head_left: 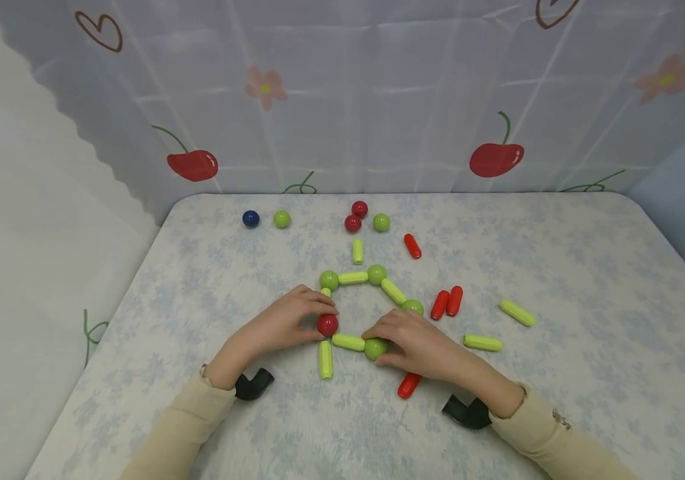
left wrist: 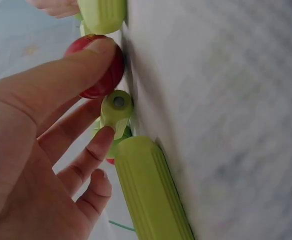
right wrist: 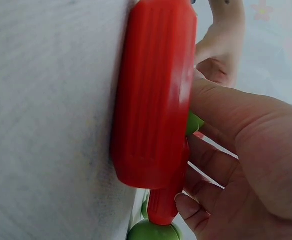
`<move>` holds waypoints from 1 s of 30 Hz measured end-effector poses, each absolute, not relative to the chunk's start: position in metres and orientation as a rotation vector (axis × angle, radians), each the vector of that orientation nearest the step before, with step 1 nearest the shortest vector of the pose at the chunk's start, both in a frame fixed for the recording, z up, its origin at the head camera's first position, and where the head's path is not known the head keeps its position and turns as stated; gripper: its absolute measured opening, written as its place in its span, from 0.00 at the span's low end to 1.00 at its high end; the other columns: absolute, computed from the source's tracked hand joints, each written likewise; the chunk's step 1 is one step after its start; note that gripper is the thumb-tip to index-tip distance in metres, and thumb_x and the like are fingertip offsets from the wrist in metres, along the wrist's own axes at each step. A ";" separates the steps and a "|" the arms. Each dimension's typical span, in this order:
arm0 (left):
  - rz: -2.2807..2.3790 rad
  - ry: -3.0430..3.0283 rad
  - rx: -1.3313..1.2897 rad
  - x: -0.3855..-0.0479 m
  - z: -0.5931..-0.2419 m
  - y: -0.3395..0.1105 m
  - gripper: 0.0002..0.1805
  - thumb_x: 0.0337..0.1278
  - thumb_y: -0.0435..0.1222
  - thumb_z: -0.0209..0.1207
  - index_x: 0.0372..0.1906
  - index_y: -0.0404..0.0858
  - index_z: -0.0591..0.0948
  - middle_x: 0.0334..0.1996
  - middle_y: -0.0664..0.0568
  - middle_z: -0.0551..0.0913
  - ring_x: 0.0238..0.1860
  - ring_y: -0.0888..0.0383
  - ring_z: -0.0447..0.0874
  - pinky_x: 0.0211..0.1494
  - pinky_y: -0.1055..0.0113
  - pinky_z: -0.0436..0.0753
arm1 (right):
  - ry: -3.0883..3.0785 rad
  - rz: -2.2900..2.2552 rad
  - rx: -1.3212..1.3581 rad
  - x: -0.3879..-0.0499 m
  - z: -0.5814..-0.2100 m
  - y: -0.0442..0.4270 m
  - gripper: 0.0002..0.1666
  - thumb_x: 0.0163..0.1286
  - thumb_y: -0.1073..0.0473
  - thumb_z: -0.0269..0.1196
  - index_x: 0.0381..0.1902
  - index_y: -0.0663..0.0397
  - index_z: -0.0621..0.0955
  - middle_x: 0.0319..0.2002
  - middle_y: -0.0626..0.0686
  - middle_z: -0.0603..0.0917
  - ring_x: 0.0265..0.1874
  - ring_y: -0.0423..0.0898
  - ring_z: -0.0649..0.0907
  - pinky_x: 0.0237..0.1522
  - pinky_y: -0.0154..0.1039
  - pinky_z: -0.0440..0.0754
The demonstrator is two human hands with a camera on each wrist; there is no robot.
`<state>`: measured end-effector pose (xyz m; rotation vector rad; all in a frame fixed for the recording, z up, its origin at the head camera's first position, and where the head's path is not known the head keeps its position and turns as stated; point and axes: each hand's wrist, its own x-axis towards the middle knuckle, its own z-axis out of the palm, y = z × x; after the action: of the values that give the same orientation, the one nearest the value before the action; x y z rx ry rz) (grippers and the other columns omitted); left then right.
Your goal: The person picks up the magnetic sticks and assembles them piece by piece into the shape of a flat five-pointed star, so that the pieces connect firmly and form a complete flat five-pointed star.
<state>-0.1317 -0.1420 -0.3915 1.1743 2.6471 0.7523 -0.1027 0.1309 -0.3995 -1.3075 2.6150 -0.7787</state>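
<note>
My left hand (head_left: pixel 282 321) pinches a red ball (head_left: pixel 327 325) between thumb and fingers. In the left wrist view the thumb lies over that red ball (left wrist: pixel 108 75), and a magnet-tipped green rod (left wrist: pixel 117 112) is beside it. My right hand (head_left: pixel 423 343) holds a green ball (head_left: pixel 375 349), mostly hidden behind the thumb in the right wrist view. Between the two held balls lies a green rod (head_left: pixel 348 343). Green balls and rods continue in a ring above, through a green ball (head_left: pixel 329 280), another (head_left: pixel 376 274) and a third (head_left: pixel 413 307). A red rod (right wrist: pixel 167 202) shows beside the right fingers.
A loose green rod (head_left: pixel 326 360) lies below the red ball, a red rod (head_left: pixel 409 385) below my right hand. Red rods (head_left: pixel 440 305) and green rods (head_left: pixel 517 313) lie to the right. Along the back are a blue ball (head_left: pixel 250 219), green balls (head_left: pixel 282 219) and red balls (head_left: pixel 352 223).
</note>
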 end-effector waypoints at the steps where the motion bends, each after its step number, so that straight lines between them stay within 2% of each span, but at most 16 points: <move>1: 0.723 2.659 1.184 -0.132 -0.391 -0.141 0.20 0.48 0.36 0.69 0.49 0.39 0.82 0.51 0.52 0.78 0.52 0.53 0.70 0.54 0.59 0.70 | 2.616 -0.779 -1.307 -0.103 -0.400 0.131 0.21 0.57 0.53 0.70 0.49 0.50 0.82 0.43 0.42 0.80 0.45 0.39 0.75 0.49 0.43 0.71; 4: 0.668 2.673 1.197 -0.131 -0.390 -0.141 0.20 0.48 0.36 0.69 0.50 0.38 0.82 0.51 0.52 0.79 0.49 0.54 0.72 0.52 0.60 0.72 | 2.615 -0.781 -1.304 -0.103 -0.400 0.131 0.21 0.57 0.52 0.70 0.49 0.49 0.82 0.44 0.42 0.80 0.46 0.39 0.75 0.50 0.44 0.71; 12: 0.662 2.617 1.175 -0.130 -0.391 -0.142 0.20 0.52 0.39 0.67 0.52 0.42 0.80 0.53 0.55 0.76 0.53 0.61 0.73 0.54 0.65 0.71 | 2.618 -0.783 -1.301 -0.104 -0.401 0.131 0.21 0.57 0.53 0.70 0.49 0.49 0.82 0.43 0.42 0.80 0.45 0.39 0.75 0.49 0.43 0.71; 21: 0.672 2.574 1.162 -0.132 -0.390 -0.142 0.20 0.52 0.39 0.67 0.52 0.42 0.81 0.53 0.55 0.75 0.51 0.62 0.74 0.53 0.66 0.72 | 2.626 -0.788 -1.302 -0.104 -0.401 0.132 0.21 0.57 0.53 0.70 0.48 0.50 0.82 0.43 0.42 0.80 0.45 0.39 0.75 0.49 0.44 0.71; 30: 0.764 2.543 1.110 -0.132 -0.393 -0.144 0.21 0.51 0.34 0.67 0.53 0.41 0.81 0.51 0.56 0.78 0.51 0.62 0.74 0.52 0.65 0.72 | 2.641 -0.813 -1.305 -0.105 -0.401 0.132 0.21 0.56 0.54 0.71 0.49 0.49 0.82 0.43 0.42 0.80 0.45 0.39 0.75 0.49 0.44 0.71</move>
<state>-0.1317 -0.1441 -0.3929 1.1098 2.5429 0.7637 -0.1045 0.1318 -0.4012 -1.3048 2.6407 -0.8134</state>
